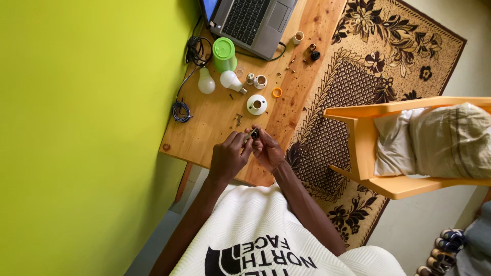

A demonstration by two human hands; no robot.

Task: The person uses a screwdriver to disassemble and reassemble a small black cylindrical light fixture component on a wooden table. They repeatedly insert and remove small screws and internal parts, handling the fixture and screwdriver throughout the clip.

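Note:
My left hand (228, 156) and my right hand (267, 150) meet over the near edge of a wooden table (215, 120). Together their fingertips pinch a small dark part (254, 134); its exact shape is hard to tell. Just beyond the hands lie a white round lamp base (257, 104), a few small screws (239, 119), an orange ring (276, 92) and a small white cap (260, 81). Two white bulbs (206, 82) (231, 81) lie farther back, beside a green lidded cup (224, 54).
A grey laptop (253, 19) sits at the table's far end, with dark cables (181, 110) along the yellow-green wall (76, 128). A patterned rug (358, 76) lies to the right. An orange plastic chair (368, 148) holds folded cloth (434, 140). Shoes (445, 248) sit at bottom right.

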